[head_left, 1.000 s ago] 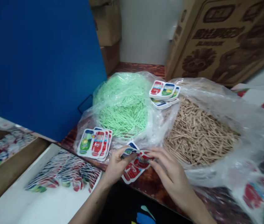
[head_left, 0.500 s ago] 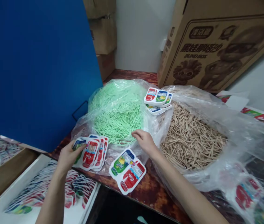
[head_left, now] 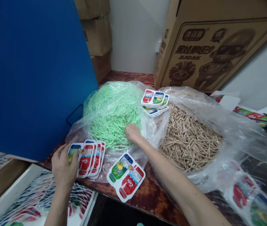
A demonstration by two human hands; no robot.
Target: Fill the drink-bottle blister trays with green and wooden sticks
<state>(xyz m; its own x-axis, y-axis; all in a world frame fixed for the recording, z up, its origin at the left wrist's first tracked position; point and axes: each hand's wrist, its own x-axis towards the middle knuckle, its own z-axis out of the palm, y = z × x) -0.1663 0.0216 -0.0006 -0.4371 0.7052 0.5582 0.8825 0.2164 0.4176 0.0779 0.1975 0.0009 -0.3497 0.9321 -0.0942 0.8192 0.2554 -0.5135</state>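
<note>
Right hand at centre frame, against green sticks; left hand, lower left, touching overlapping cards; printed carton upper right.

left: blue panel blocks | green sticks: front open (film behind)

Green sticks heaped loose; left cards overlapping.

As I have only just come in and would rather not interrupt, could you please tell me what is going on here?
A person's right grip is curled down at the green sticks in an open plastic bag; whether it holds any is hidden. The left grip is on the leftmost of several overlapping printed cards. A single card lies at the front edge of the table, and the brown sticks to the right are not being touched.
</note>
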